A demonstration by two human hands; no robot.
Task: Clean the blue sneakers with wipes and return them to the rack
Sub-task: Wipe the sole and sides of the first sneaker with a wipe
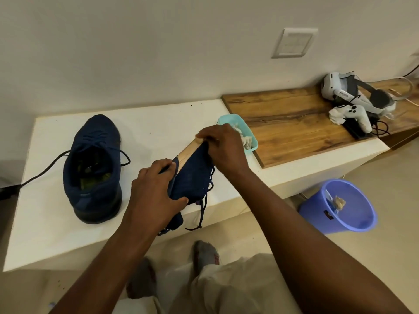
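Note:
One blue sneaker (94,168) stands upright on the white bench top (158,123), toe toward the wall, laces loose. The second blue sneaker (192,177) is turned on its side above the bench's front edge, its tan sole edge facing up. My left hand (156,193) grips its heel end. At the toe, my right hand (223,147) pinches a small wipe (200,139) against the sole edge. Most of the wipe is hidden under my fingers.
A teal tub of wipes (249,132) sits just behind my right hand. A wooden board (288,123) to the right carries a white headset (353,91) and controller (358,115). A blue waste bin (340,207) with used wipes stands on the floor at right.

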